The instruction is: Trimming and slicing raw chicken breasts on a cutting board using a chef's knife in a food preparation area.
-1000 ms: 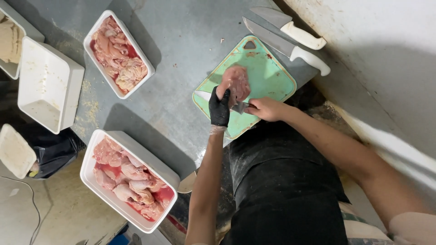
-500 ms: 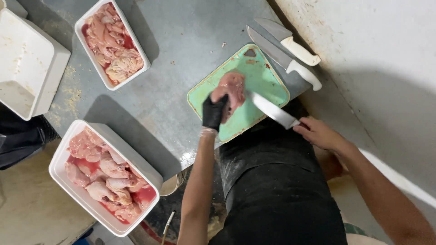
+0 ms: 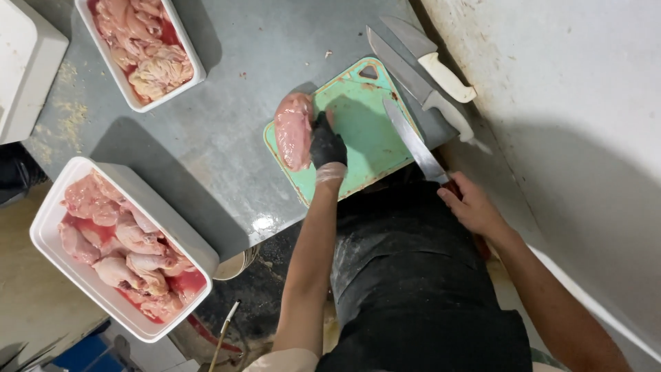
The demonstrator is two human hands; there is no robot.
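My left hand [image 3: 326,146], in a black glove, grips a pale pink piece of raw chicken [image 3: 293,129] at the left edge of a green cutting board [image 3: 368,131]. My right hand [image 3: 472,205] holds a long knife [image 3: 413,139] by its handle near the table's front edge. The blade lies over the right side of the board, apart from the meat.
Two white-handled knives [image 3: 435,69] lie beyond the board by the wall. A white tray of raw chicken pieces [image 3: 117,241] sits at the front left, another tray of trimmed meat [image 3: 141,48] at the back left. An empty white tub [image 3: 27,69] stands further left.
My left hand has slid the chicken piece from the middle of the board to its left edge. My right hand has drawn the knife back off the meat toward my body.
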